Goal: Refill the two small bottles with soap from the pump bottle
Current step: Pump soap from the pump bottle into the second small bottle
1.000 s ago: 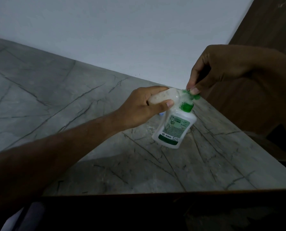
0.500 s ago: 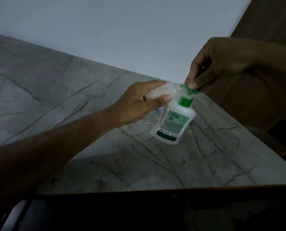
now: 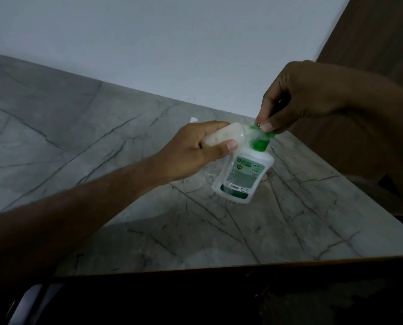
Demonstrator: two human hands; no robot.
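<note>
A white pump bottle (image 3: 242,177) with a green label and green pump head stands on the grey marble table (image 3: 102,160). My right hand (image 3: 299,99) presses its fingertips down on the green pump head (image 3: 264,137). My left hand (image 3: 191,151) grips a small translucent bottle (image 3: 62,137) lying sideways, its mouth held against the pump's nozzle. A small white object (image 3: 193,119) peeks out behind my left hand; what it is cannot be told. The second small bottle is not clearly seen.
A white wall (image 3: 172,43) backs the table. A brown wooden panel (image 3: 379,43) rises at the right. The table's dark front edge (image 3: 219,268) runs across the bottom of the view.
Both hands and the bottles keep the same pose; only the head view shifts slightly. My right fingertips stay on the pump head.
</note>
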